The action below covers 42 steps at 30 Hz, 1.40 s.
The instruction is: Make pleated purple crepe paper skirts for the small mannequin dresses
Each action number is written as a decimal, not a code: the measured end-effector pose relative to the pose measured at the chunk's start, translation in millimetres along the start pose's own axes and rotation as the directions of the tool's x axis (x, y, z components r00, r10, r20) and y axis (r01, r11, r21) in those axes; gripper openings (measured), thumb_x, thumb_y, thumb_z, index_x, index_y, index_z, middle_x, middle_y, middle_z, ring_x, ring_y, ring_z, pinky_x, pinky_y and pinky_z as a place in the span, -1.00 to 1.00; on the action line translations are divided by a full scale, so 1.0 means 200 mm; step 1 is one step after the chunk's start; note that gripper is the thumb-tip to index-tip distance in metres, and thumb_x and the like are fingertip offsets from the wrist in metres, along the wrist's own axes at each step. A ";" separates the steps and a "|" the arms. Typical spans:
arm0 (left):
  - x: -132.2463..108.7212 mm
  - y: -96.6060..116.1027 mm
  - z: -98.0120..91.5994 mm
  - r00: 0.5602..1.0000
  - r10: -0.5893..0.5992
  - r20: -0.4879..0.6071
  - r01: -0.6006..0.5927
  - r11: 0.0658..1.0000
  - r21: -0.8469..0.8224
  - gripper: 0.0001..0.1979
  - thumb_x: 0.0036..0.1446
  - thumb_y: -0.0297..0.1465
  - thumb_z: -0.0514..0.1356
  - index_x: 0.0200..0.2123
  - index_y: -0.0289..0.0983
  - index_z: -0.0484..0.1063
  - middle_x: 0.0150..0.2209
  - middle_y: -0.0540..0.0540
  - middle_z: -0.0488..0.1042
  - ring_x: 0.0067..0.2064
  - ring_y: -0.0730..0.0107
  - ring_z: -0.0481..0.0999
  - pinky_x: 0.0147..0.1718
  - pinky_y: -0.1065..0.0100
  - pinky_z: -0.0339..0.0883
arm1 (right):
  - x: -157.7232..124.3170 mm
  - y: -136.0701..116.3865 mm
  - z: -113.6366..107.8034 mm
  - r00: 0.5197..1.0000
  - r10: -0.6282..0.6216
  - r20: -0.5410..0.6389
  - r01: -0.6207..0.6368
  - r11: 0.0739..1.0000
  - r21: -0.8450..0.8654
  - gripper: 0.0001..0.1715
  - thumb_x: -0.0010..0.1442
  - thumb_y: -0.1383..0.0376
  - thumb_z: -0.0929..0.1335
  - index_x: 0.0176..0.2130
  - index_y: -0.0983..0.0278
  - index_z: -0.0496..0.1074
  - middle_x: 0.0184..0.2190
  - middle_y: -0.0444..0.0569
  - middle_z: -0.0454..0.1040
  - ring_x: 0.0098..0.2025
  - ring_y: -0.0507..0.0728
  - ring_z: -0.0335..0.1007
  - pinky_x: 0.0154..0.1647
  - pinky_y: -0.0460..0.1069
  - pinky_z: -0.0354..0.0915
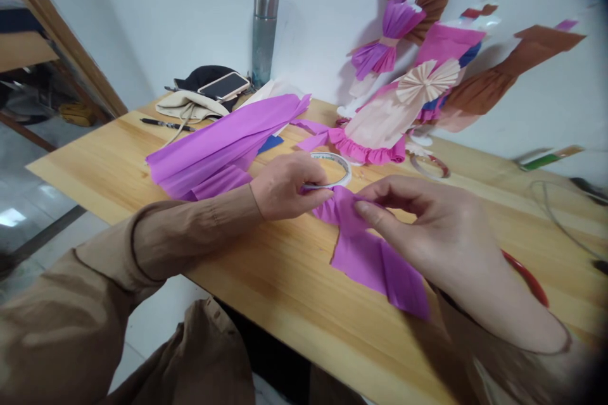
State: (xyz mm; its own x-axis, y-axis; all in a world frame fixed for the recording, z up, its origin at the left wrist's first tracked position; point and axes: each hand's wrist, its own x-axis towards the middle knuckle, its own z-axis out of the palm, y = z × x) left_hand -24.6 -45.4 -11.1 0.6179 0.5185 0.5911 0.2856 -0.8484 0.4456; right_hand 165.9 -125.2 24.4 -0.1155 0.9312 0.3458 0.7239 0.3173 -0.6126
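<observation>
My left hand (284,186) is closed, pinching the gathered end of a purple crepe paper piece (375,262) that lies on the wooden table (294,278). My right hand (427,228) pinches the same paper just to the right, fingers pressed together on its folds. A white tape roll (344,168) lies right behind my left hand's fingertips. The rest of the paper fans out toward me under my right wrist.
A larger bundle of purple crepe paper (223,142) lies at the left. A pleated paper figure (413,76) leans on the wall. A phone (223,85) rests on a cap, with a metal bottle (263,31), a pen (164,123), and red scissors (527,275) at right.
</observation>
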 end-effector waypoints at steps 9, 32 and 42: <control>0.00 0.00 0.01 0.995 0.095 -0.017 -0.095 0.995 -0.019 -0.72 0.16 -0.42 0.14 -0.60 -0.27 0.28 -0.60 0.05 0.27 -0.50 0.50 0.24 -0.39 0.35 0.19 | 0.04 0.03 0.03 0.997 0.064 -0.052 -0.062 0.998 0.027 -0.90 0.06 0.28 0.40 -0.46 0.23 0.49 -0.54 -0.09 0.50 -0.51 0.09 0.37 -0.49 -0.02 0.24; -0.01 -0.01 0.01 0.996 0.085 0.001 -0.085 0.996 -0.022 -0.71 0.18 -0.39 0.16 -0.59 -0.26 0.27 -0.58 0.02 0.29 -0.48 0.48 0.27 -0.40 0.35 0.20 | 0.05 0.05 0.07 0.992 0.102 -0.075 -0.081 0.967 0.241 -0.85 0.00 0.25 0.47 -0.49 0.21 0.43 -0.54 -0.11 0.47 -0.44 0.08 0.40 -0.45 -0.03 0.27; -0.01 0.00 0.01 0.998 0.065 0.028 -0.064 0.997 -0.031 -0.73 0.18 -0.35 0.16 -0.56 -0.26 0.32 -0.60 0.03 0.28 -0.48 0.46 0.26 -0.38 0.35 0.23 | 0.05 0.05 0.07 0.988 0.154 -0.032 -0.136 0.942 0.308 -0.75 -0.03 0.19 0.51 -0.51 0.22 0.40 -0.57 -0.12 0.44 -0.50 0.06 0.38 -0.58 -0.06 0.21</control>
State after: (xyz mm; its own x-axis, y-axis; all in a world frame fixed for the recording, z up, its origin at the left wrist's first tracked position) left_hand -24.6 -45.5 -12.7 0.6553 0.4594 0.5996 0.2227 -0.8760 0.4278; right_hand 162.0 -110.6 12.2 0.0191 0.9626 0.2704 0.4880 0.2271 -0.8428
